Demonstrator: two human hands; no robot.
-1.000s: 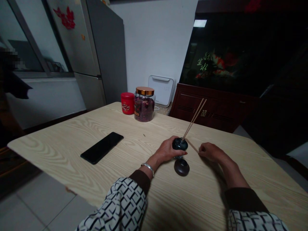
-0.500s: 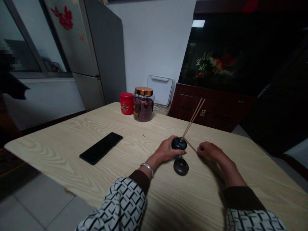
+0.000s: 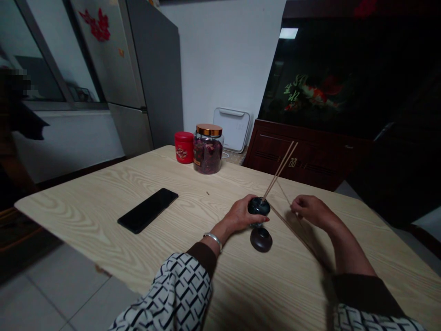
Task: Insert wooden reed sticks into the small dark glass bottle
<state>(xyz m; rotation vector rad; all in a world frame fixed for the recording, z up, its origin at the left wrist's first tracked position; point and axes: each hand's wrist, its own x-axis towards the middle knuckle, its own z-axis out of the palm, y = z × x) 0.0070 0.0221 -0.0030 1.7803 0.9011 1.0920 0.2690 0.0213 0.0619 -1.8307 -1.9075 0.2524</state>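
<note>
My left hand [image 3: 239, 214] is wrapped round a small, dark, glossy reed diffuser bottle [image 3: 258, 207] on the table. Thin brown reed sticks [image 3: 280, 169] stand slanted in its neck, leaning up and to the right. Right of the bottle, my right hand [image 3: 310, 209] is closed in a pinch on another thin reed stick [image 3: 284, 192]. That stick slopes up and left from the fingers, its far end near the standing reeds. Close in front of the bottle lies a round dark brown cap [image 3: 261, 240]. The fingers hide part of the bottle.
A black phone [image 3: 148, 210] lies on the wooden table [image 3: 193, 216] at the left. Toward the back stand a red canister [image 3: 184, 148] and a glass jar of dried flowers [image 3: 207, 154]. A tiny brown scrap [image 3: 207, 193] rests near the middle. Behind is a fish tank [image 3: 320, 82].
My right hand has moved up and slightly right, lifting the held reed stick so that it now points higher, away from the bottle's neck. My left hand stays on the bottle.
</note>
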